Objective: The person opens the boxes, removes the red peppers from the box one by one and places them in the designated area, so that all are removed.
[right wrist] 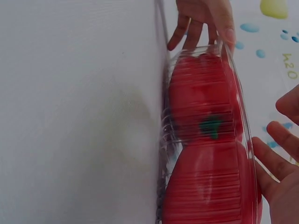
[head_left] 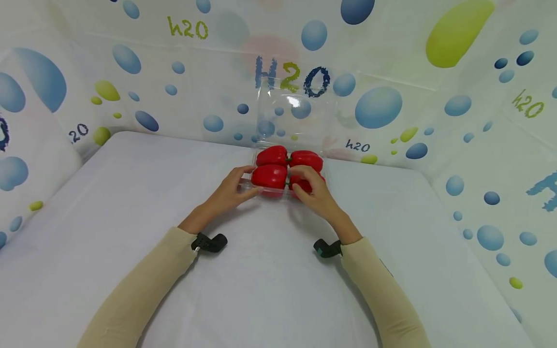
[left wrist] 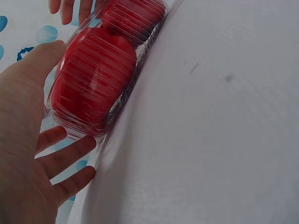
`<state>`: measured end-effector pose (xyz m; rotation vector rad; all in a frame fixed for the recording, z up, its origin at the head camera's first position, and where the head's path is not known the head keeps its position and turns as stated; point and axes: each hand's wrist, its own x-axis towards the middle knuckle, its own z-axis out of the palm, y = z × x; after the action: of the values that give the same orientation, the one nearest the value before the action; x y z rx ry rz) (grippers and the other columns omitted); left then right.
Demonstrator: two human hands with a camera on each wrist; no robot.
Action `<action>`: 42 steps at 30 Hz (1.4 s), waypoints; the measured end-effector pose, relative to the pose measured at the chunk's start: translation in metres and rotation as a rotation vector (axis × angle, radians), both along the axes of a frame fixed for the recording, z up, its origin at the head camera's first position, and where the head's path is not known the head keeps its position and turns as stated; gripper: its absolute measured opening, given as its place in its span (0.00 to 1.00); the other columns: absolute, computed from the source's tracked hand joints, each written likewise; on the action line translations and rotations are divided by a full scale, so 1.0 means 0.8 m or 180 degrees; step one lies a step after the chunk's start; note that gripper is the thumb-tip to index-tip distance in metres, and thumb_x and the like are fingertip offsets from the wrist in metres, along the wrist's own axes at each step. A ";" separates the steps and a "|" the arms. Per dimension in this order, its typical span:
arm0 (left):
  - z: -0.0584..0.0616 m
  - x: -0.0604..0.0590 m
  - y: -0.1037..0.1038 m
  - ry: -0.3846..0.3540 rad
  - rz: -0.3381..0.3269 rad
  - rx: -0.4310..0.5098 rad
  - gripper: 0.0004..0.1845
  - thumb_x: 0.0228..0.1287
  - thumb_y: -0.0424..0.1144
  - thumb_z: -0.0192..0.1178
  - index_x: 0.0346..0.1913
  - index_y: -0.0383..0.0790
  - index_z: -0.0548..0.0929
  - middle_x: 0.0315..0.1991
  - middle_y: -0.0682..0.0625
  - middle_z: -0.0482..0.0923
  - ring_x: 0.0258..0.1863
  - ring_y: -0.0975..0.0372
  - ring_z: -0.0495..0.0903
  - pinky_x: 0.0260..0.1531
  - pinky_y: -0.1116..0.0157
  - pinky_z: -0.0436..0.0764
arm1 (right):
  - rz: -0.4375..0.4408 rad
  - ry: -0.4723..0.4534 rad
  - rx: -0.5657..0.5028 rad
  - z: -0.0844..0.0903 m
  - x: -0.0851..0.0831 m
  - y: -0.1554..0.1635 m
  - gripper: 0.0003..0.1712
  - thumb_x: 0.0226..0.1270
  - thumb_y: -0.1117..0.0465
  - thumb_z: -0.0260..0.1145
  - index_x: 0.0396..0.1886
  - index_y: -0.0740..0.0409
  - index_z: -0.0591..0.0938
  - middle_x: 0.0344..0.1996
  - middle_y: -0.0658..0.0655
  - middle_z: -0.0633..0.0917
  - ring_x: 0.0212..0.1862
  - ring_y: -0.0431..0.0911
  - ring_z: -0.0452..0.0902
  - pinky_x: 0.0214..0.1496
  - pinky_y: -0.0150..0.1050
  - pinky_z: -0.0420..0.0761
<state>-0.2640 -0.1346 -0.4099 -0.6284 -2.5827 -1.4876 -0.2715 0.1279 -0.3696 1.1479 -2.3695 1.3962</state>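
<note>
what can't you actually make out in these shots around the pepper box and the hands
- Near right pepper: head view, mostly covered by the right hand.
- Open clear lid: head view, its edges fade into the patterned wall.
- Left hand: left wrist view, palm cut off by the frame edge.
- Clear box: right wrist view, near end cut off below.

head above, wrists close, sharing tray [head_left: 287, 191]

Clear plastic tray [head_left: 261, 191], lid raised, holds four red peppers [head_left: 271, 176].

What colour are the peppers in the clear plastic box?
Red, with green stems. The peppers in the clear box show best in the head view.
</note>
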 end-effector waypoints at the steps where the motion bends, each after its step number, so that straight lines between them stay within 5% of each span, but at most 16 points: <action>1: 0.000 0.000 0.000 -0.0002 0.0005 -0.0004 0.37 0.63 0.42 0.66 0.71 0.39 0.62 0.66 0.41 0.64 0.64 0.50 0.66 0.60 0.51 0.75 | -0.0009 -0.0013 0.0036 0.000 -0.001 -0.001 0.26 0.61 0.79 0.60 0.60 0.75 0.70 0.59 0.72 0.73 0.61 0.63 0.68 0.61 0.60 0.74; 7: 0.000 0.000 -0.001 0.0006 0.0023 -0.0031 0.37 0.62 0.42 0.66 0.71 0.39 0.62 0.66 0.40 0.64 0.63 0.50 0.67 0.60 0.51 0.75 | -0.0001 -0.0060 0.0206 0.001 -0.002 -0.005 0.26 0.63 0.74 0.63 0.61 0.68 0.72 0.60 0.65 0.73 0.61 0.60 0.71 0.62 0.53 0.75; 21: 0.002 0.002 -0.001 -0.0049 0.0015 -0.0024 0.38 0.62 0.44 0.66 0.71 0.40 0.61 0.67 0.41 0.64 0.63 0.50 0.67 0.60 0.51 0.75 | -0.0192 -0.0099 0.0508 0.009 -0.004 -0.019 0.26 0.61 0.72 0.64 0.60 0.67 0.71 0.56 0.66 0.74 0.57 0.61 0.70 0.61 0.52 0.77; 42: 0.005 0.006 -0.001 -0.0050 0.0021 -0.0077 0.38 0.63 0.44 0.66 0.71 0.40 0.61 0.67 0.41 0.63 0.63 0.49 0.68 0.60 0.51 0.75 | -0.0420 -0.0334 0.1200 0.016 -0.017 -0.032 0.31 0.65 0.60 0.67 0.64 0.60 0.67 0.62 0.61 0.69 0.57 0.56 0.70 0.56 0.49 0.80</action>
<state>-0.2596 -0.1357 -0.4059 -0.6127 -2.6156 -1.4676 -0.2848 0.1021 -0.3567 0.9905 -2.8102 1.0183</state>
